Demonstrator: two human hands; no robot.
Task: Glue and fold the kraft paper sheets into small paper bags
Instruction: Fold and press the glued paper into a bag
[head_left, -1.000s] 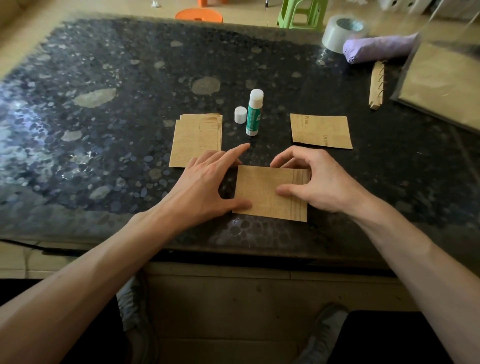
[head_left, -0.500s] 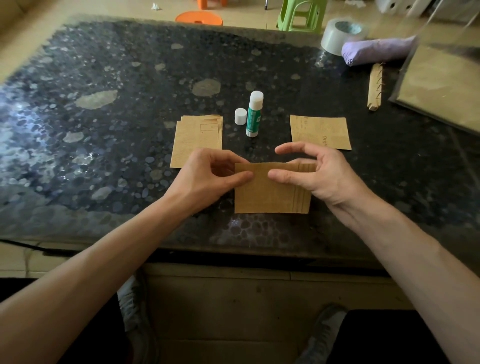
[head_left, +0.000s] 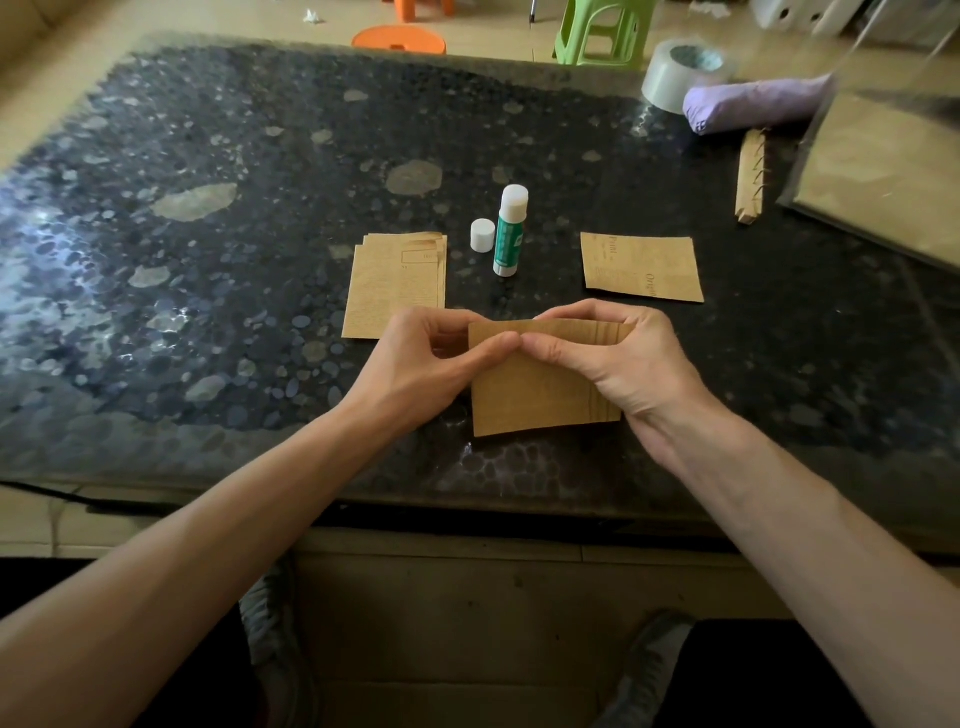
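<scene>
- Kraft-brown and creased, the working sheet (head_left: 540, 400) sits right between the two hands, with its top edge lifted and its bottom edge low over the dark table (head_left: 208, 270).
- The left hand (head_left: 431, 364) pinches that top edge, thumb on the near face and fingers curled behind. The right hand (head_left: 618, 358) does the same from the other side, and the two thumb tips meet at the middle.
- Risk one: both pinches crowd the centre and the outer corners hang free (nothing pins them), so a fold made now could run crooked and leave the edges mismatched.
- Risk two: if there is wet glue on the banded strip under the right hand, which cannot be told from here, a slipped thumb could stick the flap in the wrong place.
- Risk three: the glue stick (head_left: 510, 234) stands upright and uncapped just beyond the hands, with its cap (head_left: 482, 235) beside it. A forward sweep of the knuckles would topple it, and left open it may dry out.
- The stack of sheets (head_left: 395, 286) lies just beyond the left hand, close enough for a nudge to scatter it. A printed piece (head_left: 641, 267) lies beyond the right hand, clear of it.
</scene>
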